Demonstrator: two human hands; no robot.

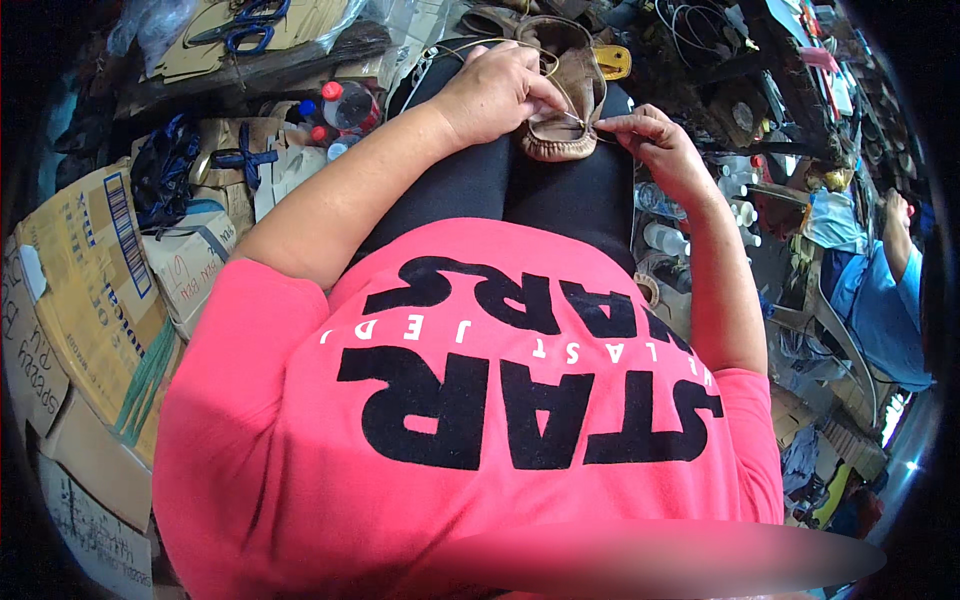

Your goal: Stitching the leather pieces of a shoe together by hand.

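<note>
A brown leather moccasin (560, 148) with a puckered toe seam rests on my dark-trousered lap, toe toward me. From its far left side, my left hand (503, 92) reaches over with fingers pinched on a thin thread that runs to the shoe's right edge. More of this thread (460, 43) loops out beyond the hand. At the shoe's right rim is my right hand (662, 148), thumb and forefinger closed together against the stitching. What lies between those fingertips is too small to make out.
Left of me are cardboard boxes (90, 290), bottles with red caps (350, 107) and blue-handled scissors (245, 38). A yellow piece (612, 62) lies just past the shoe. White bottles (665, 238) stand at right, where another person's blue clothing (880, 310) shows.
</note>
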